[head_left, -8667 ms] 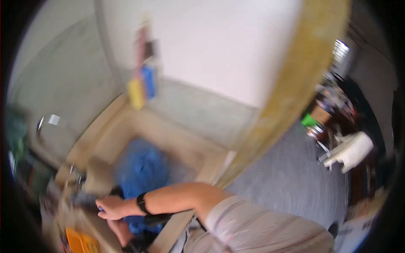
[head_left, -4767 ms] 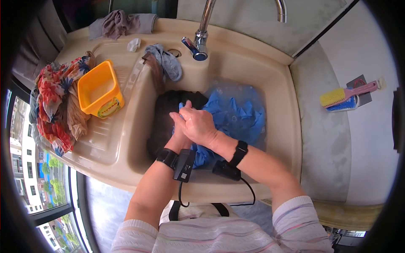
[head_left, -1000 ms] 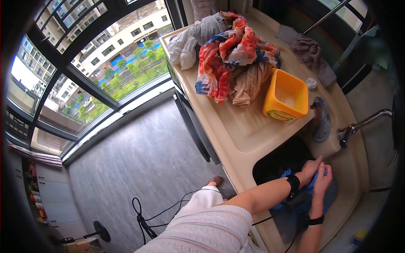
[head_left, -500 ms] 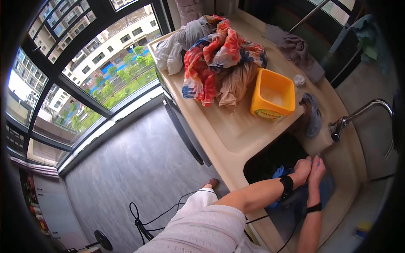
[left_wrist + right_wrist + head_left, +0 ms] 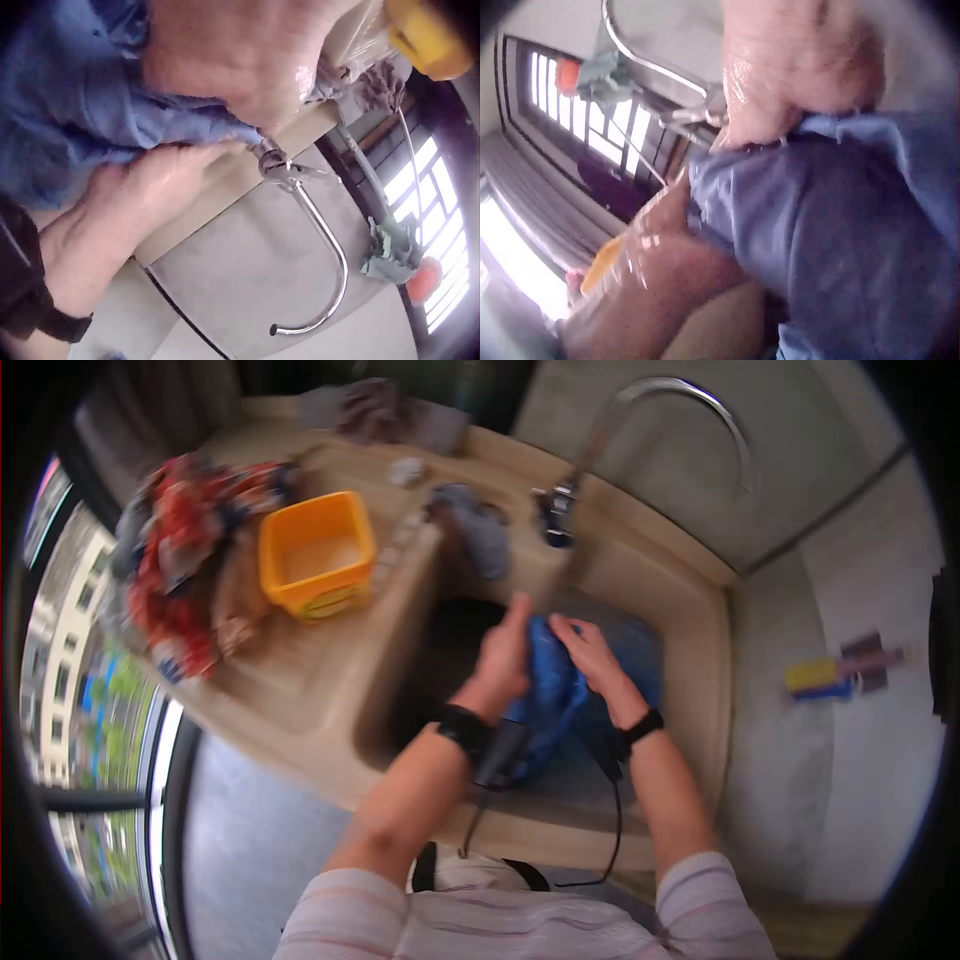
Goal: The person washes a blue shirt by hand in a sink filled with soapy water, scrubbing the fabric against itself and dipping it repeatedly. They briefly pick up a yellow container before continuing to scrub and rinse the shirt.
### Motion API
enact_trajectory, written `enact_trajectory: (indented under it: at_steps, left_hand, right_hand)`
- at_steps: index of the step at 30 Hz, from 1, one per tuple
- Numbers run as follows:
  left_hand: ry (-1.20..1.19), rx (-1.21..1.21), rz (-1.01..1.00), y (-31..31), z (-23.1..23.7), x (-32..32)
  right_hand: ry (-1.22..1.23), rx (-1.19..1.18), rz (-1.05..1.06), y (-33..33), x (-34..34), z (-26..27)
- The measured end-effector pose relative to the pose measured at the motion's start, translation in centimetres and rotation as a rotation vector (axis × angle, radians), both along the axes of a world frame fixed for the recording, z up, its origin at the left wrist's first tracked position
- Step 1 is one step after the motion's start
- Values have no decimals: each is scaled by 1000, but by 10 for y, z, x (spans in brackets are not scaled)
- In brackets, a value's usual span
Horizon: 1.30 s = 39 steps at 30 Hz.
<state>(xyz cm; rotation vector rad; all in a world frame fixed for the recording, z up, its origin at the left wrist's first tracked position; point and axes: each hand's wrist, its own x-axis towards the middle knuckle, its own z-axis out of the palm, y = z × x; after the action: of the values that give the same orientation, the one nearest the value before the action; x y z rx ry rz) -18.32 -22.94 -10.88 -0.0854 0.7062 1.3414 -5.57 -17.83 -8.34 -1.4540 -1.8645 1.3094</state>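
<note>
A wet blue cloth (image 5: 548,685) rises in a bunch out of the sink (image 5: 700,690), between the two hands. The left hand (image 5: 503,657) grips it from the left and the right hand (image 5: 597,657) from the right. In the left wrist view, a narrow fold of the blue cloth (image 5: 90,97) runs between the hands. Both hands shine with wetness in the right wrist view, where the blue cloth (image 5: 832,225) hangs in broad folds. The fingertips are partly hidden by the cloth. Dark cloth (image 5: 450,650) lies at the sink's left side, and cloudy water covers the bottom.
A yellow tub (image 5: 318,550) stands on the drainboard beside a floral cloth (image 5: 175,560). A grey sock-like piece (image 5: 480,530) hangs over the sink's back edge, near the faucet (image 5: 563,500). Brushes (image 5: 835,672) hang on the right wall. Cables trail from both wrists.
The head view has swung from the window side back to face the sink. The hands, close together half a second ago, are now apart with the blue cloth raised between them.
</note>
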Motion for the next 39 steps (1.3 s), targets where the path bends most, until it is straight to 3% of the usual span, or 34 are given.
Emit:
enact_trajectory:
  at_steps: [1, 2, 4, 7, 8, 9, 10, 11, 12, 13, 15, 16, 17, 19, 20, 22, 23, 25, 27, 28, 29, 31, 32, 33, 35, 36, 37, 39]
  left_hand:
    - [-99, 48, -44, -2, 3, -8]
    - [-66, 71, -83, -5, 3, -13]
    - [69, 36, -21, -5, 1, -10]
    - [153, -14, 39, 7, -17, 3]
    - [188, -62, 85, 7, -18, 3]
    - [193, -63, 76, 7, -18, 3]
    - [190, -107, 102, 5, -15, 3]
    - [186, -152, 129, 4, -14, 1]
    - [118, 318, -42, -6, -44, -7]
    - [46, 226, 83, -22, -19, 5]
    - [337, 360, 0, -16, -37, 7]
    - [741, 167, 31, -5, -55, 22]
    - [242, -173, 126, -2, -15, 25]
    - [241, -183, 124, -9, 14, 26]
    - [240, -186, 120, -10, 7, 24]
    - [1329, 214, -126, -6, -24, 11]
    - [1857, 449, -277, -5, -42, 9]
    - [698, 456, 101, 3, -74, 12]
    - [402, -43, 56, 3, -6, 24]
    - [523, -54, -13, -11, 41, 26]
    - [533, -47, -31, -13, 49, 24]
    - [510, 242, -133, -15, 53, 11]
    - [577, 440, -196, -13, 52, 4]
    - [586, 450, -213, -13, 52, 4]
    - [1124, 662, -332, -19, 61, 8]
    - [1397, 747, -305, -18, 62, 12]
    - [1403, 754, -311, -19, 74, 16]
    - [1617, 710, -612, -21, 111, 23]
  right_hand:
    - [109, -101, 67, -1, 11, 5]
    - [102, -92, 30, -1, 23, 6]
    - [287, -300, 64, 0, 34, 2]
    - [447, -327, -43, 13, 35, -8]
    - [369, -171, -113, 6, 19, -6]
    - [135, -25, -169, -2, 3, -5]
    - [2, 521, -91, -8, -11, -20]
    - [19, 560, -81, -32, -30, -3]
    - [17, 554, -88, -36, -38, -2]
    - [-35, 550, -68, -40, -44, -1]
    - [-141, 542, -16, -42, -49, -2]
    - [-140, 559, -68, -23, -41, -15]
    - [-277, 577, -83, -16, -35, -15]
    - [-326, 567, -77, -18, -30, -20]
    - [-328, 563, -79, -27, -31, -12]
    - [-308, 629, -16, -46, -38, 6]
    - [-152, 709, -16, -56, -41, 10]
    - [-225, 644, -22, -52, -35, 7]
    - [-196, 520, -131, -23, -12, -9]
    - [-207, 441, -77, -18, 2, -6]
    - [-202, 441, -98, -16, 12, -1]
    - [-348, 470, -45, -18, 28, 11]
    - [-282, 458, -43, -16, 38, 21]
    - [-274, 462, -63, -14, 43, 29]
    - [-79, 293, -108, -15, 49, 47]
    - [86, 319, -82, -19, 45, 56]
    - [93, 322, -90, -26, 39, 73]
    - [50, 309, -8, -39, 32, 100]
